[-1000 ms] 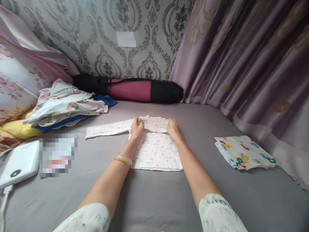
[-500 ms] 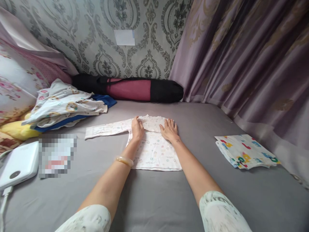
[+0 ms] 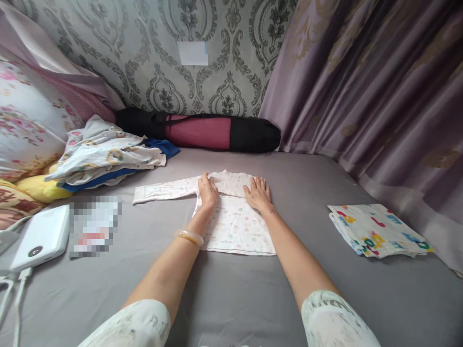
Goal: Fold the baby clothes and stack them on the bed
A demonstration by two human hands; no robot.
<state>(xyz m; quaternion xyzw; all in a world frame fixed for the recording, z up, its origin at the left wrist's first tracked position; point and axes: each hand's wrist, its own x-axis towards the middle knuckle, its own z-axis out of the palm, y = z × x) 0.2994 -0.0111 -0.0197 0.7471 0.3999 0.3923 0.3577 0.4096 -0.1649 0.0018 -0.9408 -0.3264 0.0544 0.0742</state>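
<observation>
A small pale shirt (image 3: 238, 229) with a tiny pastel print lies flat on the grey bed sheet. One sleeve (image 3: 164, 189) stretches out to the left; the other appears folded across the chest. On the shirt's left shoulder area rests my left hand (image 3: 209, 192), its fingers slightly bent and thumb apart, with a bangle (image 3: 190, 237) on that wrist. My right hand (image 3: 258, 193) lies flat near the right shoulder, fingers stretched over the fabric. Both palms hide the cloth beneath them.
A folded cloth with colourful letters (image 3: 379, 231) lies to the right. On the left are piled clothes (image 3: 108, 147), a white power bank (image 3: 43, 236) with cables and a blurred packet (image 3: 94, 226). A black and red long bag (image 3: 197, 131) lines the wall beside the curtain (image 3: 325, 91).
The view has shifted slightly, so the surroundings sit a little further right. My right hand has barely slid on the shirt; my left hand stays at the shoulder.
</observation>
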